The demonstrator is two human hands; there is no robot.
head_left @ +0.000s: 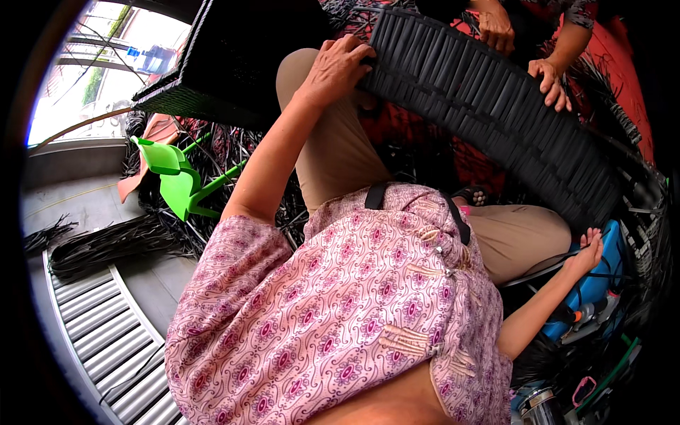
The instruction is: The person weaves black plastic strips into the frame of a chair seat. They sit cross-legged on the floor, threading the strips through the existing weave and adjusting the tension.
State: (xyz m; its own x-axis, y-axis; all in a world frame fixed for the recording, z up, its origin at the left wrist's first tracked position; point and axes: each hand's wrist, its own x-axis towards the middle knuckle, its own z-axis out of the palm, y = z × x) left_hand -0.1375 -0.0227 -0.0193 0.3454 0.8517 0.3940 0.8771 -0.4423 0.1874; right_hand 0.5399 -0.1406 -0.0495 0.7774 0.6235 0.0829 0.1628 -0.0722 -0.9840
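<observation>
A long black woven panel (482, 106), ribbed crosswise in short bands, slants from upper middle down to the right across my knees. At its upper left end my left hand (338, 67) is closed round the edge, fingers bent over it. Near its lower right end my right hand (586, 253) is turned up with fingers apart and slightly bent; whether it touches the panel I cannot tell. Across from me another person's hand (549, 83) lies on the panel's far edge, and that person's other hand (497, 30) hangs loosely curled just beyond it.
Left of my knee stand a large black woven box (234, 64) and a small green plastic chair (177, 180). A bundle of black strips (117, 244) lies by a white slatted rack (110, 340). At right are a blue plastic object (615, 265) and a metal container (540, 407).
</observation>
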